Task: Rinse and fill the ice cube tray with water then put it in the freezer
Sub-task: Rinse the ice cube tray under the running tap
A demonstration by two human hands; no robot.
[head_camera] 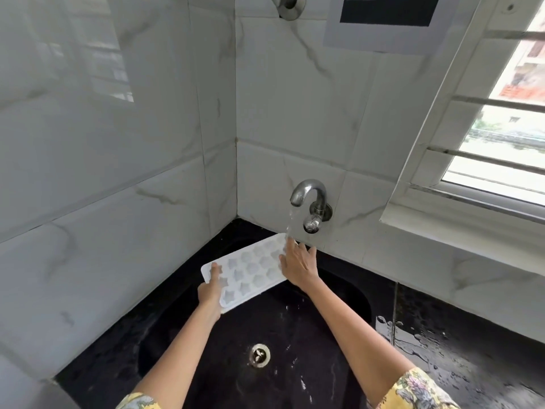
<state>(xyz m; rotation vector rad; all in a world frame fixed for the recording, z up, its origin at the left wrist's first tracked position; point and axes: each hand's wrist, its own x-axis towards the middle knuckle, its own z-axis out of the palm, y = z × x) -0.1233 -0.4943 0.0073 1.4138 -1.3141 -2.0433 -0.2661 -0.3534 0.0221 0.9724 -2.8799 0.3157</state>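
Observation:
A white ice cube tray (247, 268) with star and round moulds is held above the black sink (339, 293), its far end under the running water. My left hand (210, 287) grips the tray's near left corner, thumb on top. My right hand (298, 262) lies flat on the tray's far right end with fingers spread, and the stream from the steel tap (309, 199) falls on its fingertips.
The sink's drain (260, 355) lies below my arms. A wet black counter (442, 346) runs to the right. White marble-look tiled walls (132, 157) close the corner on the left and behind. A barred window (501, 128) is at the upper right.

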